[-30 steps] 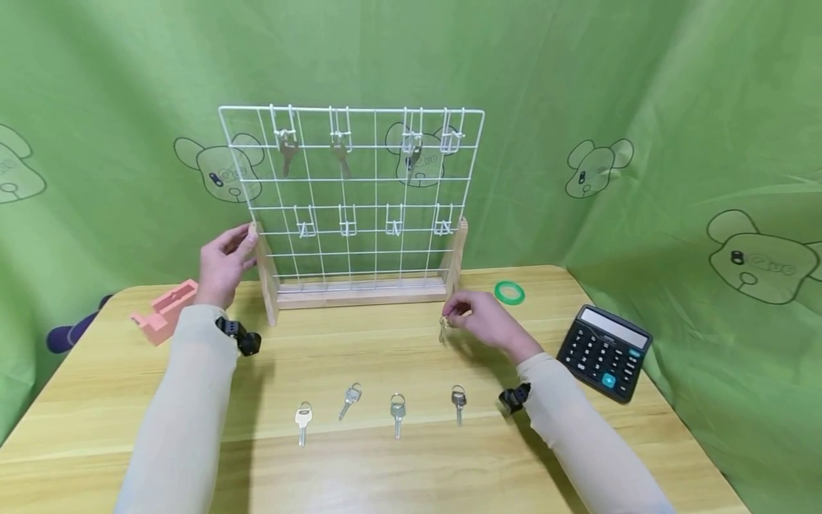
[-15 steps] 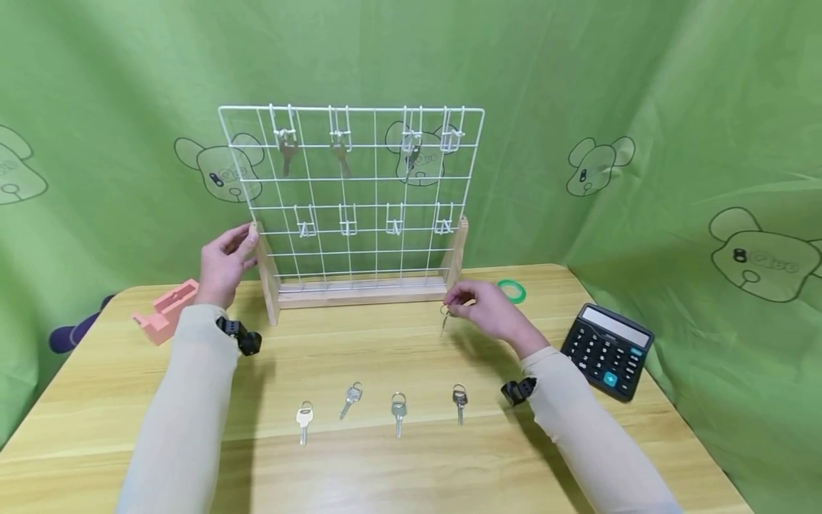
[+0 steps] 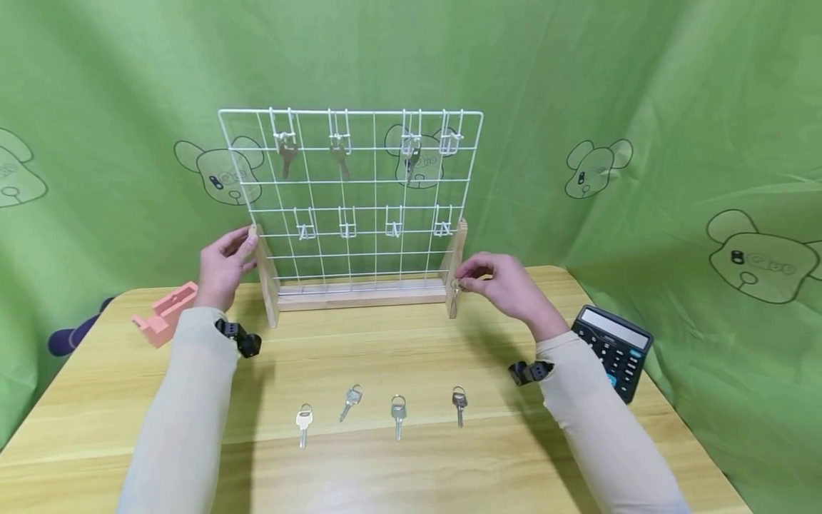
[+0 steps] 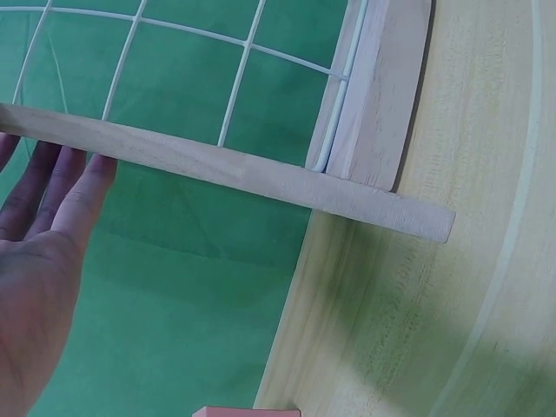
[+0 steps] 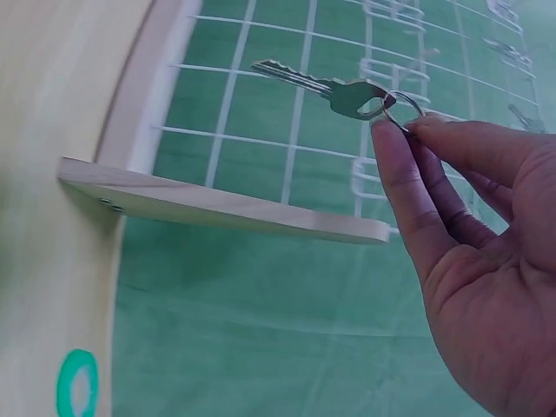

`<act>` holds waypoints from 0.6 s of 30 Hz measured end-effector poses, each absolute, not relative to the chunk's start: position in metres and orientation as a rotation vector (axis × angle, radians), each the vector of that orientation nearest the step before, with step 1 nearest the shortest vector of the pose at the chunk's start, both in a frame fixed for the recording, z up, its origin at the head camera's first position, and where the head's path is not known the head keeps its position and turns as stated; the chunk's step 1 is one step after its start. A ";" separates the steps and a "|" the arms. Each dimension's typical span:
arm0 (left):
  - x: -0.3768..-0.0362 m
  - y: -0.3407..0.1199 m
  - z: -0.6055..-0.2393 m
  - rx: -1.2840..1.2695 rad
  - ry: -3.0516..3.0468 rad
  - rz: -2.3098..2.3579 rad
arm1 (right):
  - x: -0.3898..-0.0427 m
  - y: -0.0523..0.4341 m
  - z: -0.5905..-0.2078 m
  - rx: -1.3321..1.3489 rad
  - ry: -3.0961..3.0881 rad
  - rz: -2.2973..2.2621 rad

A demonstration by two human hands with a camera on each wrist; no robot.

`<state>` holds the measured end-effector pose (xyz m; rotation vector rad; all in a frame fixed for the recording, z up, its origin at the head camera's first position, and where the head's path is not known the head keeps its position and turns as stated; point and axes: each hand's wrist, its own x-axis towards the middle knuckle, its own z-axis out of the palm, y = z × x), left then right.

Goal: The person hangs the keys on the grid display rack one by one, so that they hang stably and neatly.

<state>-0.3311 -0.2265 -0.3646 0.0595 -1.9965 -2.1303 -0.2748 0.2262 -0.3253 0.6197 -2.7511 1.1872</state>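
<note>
Right hand [image 3: 507,287] pinching a hanging key [image 5: 354,99] by its ring [image 5: 406,93], beside the right wooden post [image 3: 457,257], left hand [image 3: 221,270] touching the left wooden post [image 3: 267,282], fingers nearly straight

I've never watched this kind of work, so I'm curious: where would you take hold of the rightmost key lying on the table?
Probably by its ring, pinched from above: the rightmost key lies apart from its neighbours, ring end toward the rack, blade toward the person. The right hand pinches another key by its ring too.
</note>
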 end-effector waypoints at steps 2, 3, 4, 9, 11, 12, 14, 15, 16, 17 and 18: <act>-0.331 -0.227 -0.365 0.059 -1.998 -2.128 | -0.274 0.227 -0.319 0.615 -2.743 1.192; -0.331 -0.227 -0.365 0.059 -2.002 -2.125 | -0.274 0.227 -0.317 0.613 -2.740 1.194; -0.331 -0.227 -0.365 0.058 -2.019 -2.109 | -0.274 0.227 -0.314 0.609 -2.736 1.198; -0.330 -0.227 -0.365 0.059 -2.047 -2.094 | -0.274 0.223 -0.300 0.623 -2.719 1.172; -0.331 -0.228 -0.365 0.060 -2.051 -2.097 | -0.274 0.221 -0.295 0.643 -2.716 1.139; -0.331 -0.228 -0.365 0.060 -2.055 -2.094 | -0.275 0.220 -0.292 0.655 -2.716 1.125; -0.331 -0.228 -0.365 0.063 -2.058 -2.097 | -0.276 0.218 -0.288 0.676 -2.716 1.102; -0.331 -0.228 -0.365 0.065 -2.061 -2.097 | -0.277 0.217 -0.287 0.679 -2.713 1.098; -0.331 -0.228 -0.365 0.065 -2.061 -2.097 | -0.277 0.216 -0.285 0.677 -2.712 1.096; -0.331 -0.228 -0.365 0.067 -2.061 -2.095 | -0.278 0.215 -0.283 0.675 -2.707 1.097; -0.331 -0.228 -0.365 0.069 -2.062 -2.096 | -0.278 0.214 -0.281 0.671 -2.701 1.099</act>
